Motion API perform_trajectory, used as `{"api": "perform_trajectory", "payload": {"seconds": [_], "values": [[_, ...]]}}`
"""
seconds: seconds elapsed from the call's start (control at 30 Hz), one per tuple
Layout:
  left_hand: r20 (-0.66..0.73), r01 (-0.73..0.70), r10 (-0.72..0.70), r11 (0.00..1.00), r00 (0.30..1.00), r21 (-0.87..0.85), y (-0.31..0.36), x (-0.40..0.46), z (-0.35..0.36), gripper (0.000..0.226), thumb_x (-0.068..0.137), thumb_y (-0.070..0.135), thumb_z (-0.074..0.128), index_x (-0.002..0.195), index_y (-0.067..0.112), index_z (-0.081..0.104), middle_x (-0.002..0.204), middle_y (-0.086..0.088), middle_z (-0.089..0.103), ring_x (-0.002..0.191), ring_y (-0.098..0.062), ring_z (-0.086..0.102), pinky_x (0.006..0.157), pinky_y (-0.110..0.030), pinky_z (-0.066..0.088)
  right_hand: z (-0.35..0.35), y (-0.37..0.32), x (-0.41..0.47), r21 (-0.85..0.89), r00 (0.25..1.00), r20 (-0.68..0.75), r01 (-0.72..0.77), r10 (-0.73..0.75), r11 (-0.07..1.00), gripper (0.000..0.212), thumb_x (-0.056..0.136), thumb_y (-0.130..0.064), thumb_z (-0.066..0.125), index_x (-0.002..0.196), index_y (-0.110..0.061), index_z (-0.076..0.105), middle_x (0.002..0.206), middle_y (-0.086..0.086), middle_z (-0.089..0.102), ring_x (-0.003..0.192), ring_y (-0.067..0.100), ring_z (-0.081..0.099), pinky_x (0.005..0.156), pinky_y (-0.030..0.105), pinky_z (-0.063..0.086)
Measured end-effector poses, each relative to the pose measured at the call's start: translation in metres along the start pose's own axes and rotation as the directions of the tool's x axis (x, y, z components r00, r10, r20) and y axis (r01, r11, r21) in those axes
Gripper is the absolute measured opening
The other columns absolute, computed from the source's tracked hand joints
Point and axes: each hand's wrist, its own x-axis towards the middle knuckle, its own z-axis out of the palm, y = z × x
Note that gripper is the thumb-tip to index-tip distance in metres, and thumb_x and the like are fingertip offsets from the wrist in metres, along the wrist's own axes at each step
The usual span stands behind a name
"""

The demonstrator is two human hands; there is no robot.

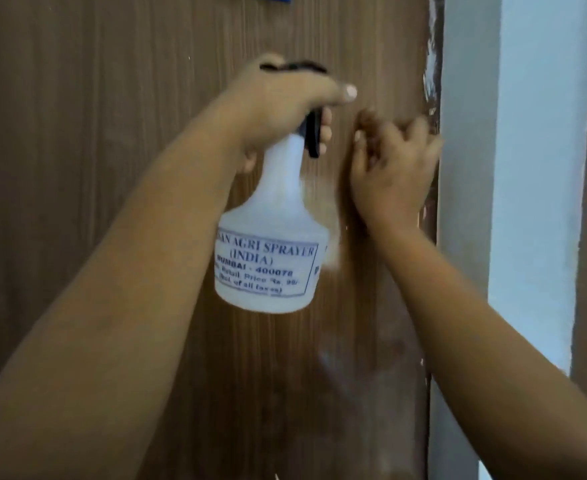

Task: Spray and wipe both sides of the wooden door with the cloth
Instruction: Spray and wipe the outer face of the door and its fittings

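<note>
left hand (278, 105) raised, arm angled up from lower left, fingers clamped round the neck of the sprayer (271, 237), one finger on the black trigger (bottle hangs upright, label facing camera). right hand (392, 168) up near the door (94, 168) edge, fingers loosely curled against the wood; blurred, can't tell if they hold anything. mist patch on the door just right of the bottle. pale wall (527, 168) at right.
</note>
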Motion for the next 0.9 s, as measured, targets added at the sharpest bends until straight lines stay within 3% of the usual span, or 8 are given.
{"api": "perform_trajectory", "payload": {"seconds": [0.1, 0.23, 0.3, 0.43, 0.53, 0.63, 0.77, 0.9], "values": [[0.002, 0.064, -0.064, 0.997, 0.998, -0.04, -0.019, -0.019, 0.003, 0.02, 0.087, 0.022, 0.075, 0.087, 0.003, 0.069, 0.073, -0.007, 0.065, 0.075, -0.024, 0.067, 0.081, -0.046, 0.06, -0.018, -0.028, -0.105, 0.207, 0.932, 0.174, 0.282, -0.319, 0.937, 0.036, 0.085, -0.019, 0.068, 0.121, -0.019, 0.063, 0.103, 0.013, 0.064, 0.087, 0.025, 0.05, 0.072, 0.028, 0.033], [0.009, 0.177, -0.177, 0.984, 0.984, -0.036, -0.044, -0.052, 0.016, 0.014, 0.09, 0.019, 0.073, 0.087, 0.006, 0.069, 0.076, -0.005, 0.065, 0.077, -0.02, 0.068, 0.083, -0.04, 0.06, -0.048, 0.004, -0.196, 0.423, 0.579, 0.239, 0.66, -0.779, 0.62, 0.024, 0.088, -0.015, 0.071, 0.11, -0.011, 0.063, 0.099, 0.015, 0.07, 0.083, 0.029, 0.055, 0.061, 0.039, 0.045], [-0.011, 0.228, -0.229, 0.973, 0.973, -0.043, -0.046, -0.06, 0.025, 0.013, 0.091, 0.017, 0.072, 0.083, 0.007, 0.068, 0.076, -0.006, 0.064, 0.077, -0.022, 0.067, 0.083, -0.042, 0.059, -0.05, 0.021, -0.172, 0.358, 0.609, 0.223, 0.676, -0.761, 0.645, 0.021, 0.091, -0.016, 0.068, 0.11, -0.01, 0.073, 0.102, 0.016, 0.069, 0.087, 0.029, 0.053, 0.063, 0.038, 0.046], [-0.05, 0.296, -0.296, 0.955, 0.954, -0.012, -0.041, -0.074, 0.05, 0.014, 0.092, 0.015, 0.071, 0.083, 0.004, 0.067, 0.078, -0.011, 0.063, 0.076, -0.021, 0.065, 0.076, -0.031, 0.059, -0.041, 0.031, -0.082, 0.116, 0.951, 0.166, 0.245, -0.262, 0.963, 0.031, 0.095, -0.025, 0.058, 0.124, -0.022, 0.069, 0.107, 0.011, 0.065, 0.091, 0.03, 0.051, 0.068, 0.034, 0.043], [-0.077, 0.329, -0.329, 0.944, 0.941, -0.02, -0.04, -0.084, 0.065, 0.016, 0.091, 0.014, 0.072, 0.089, -0.002, 0.067, 0.081, -0.014, 0.063, 0.078, -0.023, 0.065, 0.076, -0.031, 0.06, -0.036, 0.021, -0.09, 0.111, 0.987, 0.152, 0.039, -0.055, 0.993, 0.032, 0.092, -0.022, 0.059, 0.121, -0.02, 0.07, 0.109, 0.011, 0.063, 0.09, 0.032, 0.052, 0.072, 0.032, 0.042], [-0.106, 0.349, -0.347, 0.937, 0.932, 0.0, -0.043, -0.101, 0.073, 0.037, 0.09, 0.016, 0.073, 0.103, -0.017, 0.063, 0.084, -0.019, 0.064, 0.074, -0.02, 0.067, 0.071, -0.028, 0.059, -0.058, 0.02, -0.187, 0.381, 0.841, 0.278, 0.347, -0.464, 0.857, 0.038, 0.085, -0.018, 0.067, 0.122, -0.011, 0.061, 0.117, 0.013, 0.057, 0.094, 0.033, 0.053, 0.072, 0.042, 0.046], [-0.123, 0.409, -0.398, 0.909, 0.909, 0.083, -0.055, -0.14, 0.073, 0.034, 0.09, 0.026, 0.073, 0.098, -0.006, 0.069, 0.084, -0.015, 0.073, 0.08, -0.022, 0.072, 0.084, -0.038, 0.057, -0.128, 0.064, -0.307, 0.57, 0.292, 0.519, 0.583, -0.804, 0.579, 0.068, 0.073, -0.031, 0.081, 0.134, -0.026, 0.051, 0.131, 0.003, 0.052, 0.116, 0.03, 0.049, 0.085, 0.047, 0.055], [-0.167, 0.507, -0.491, 0.859, 0.855, 0.071, -0.059, -0.177, 0.077, 0.022, 0.089, 0.028, 0.073, 0.09, 0.007, 0.072, 0.083, -0.008, 0.075, 0.082, -0.02, 0.073, 0.074, -0.03, 0.051, -0.121, 0.075, -0.258, 0.431, 0.519, 0.572, 0.468, -0.635, 0.771, 0.058, 0.083, -0.028, 0.07, 0.138, -0.028, 0.053, 0.136, 0.008, 0.054, 0.115, 0.035, 0.054, 0.086, 0.052, 0.052]]}}
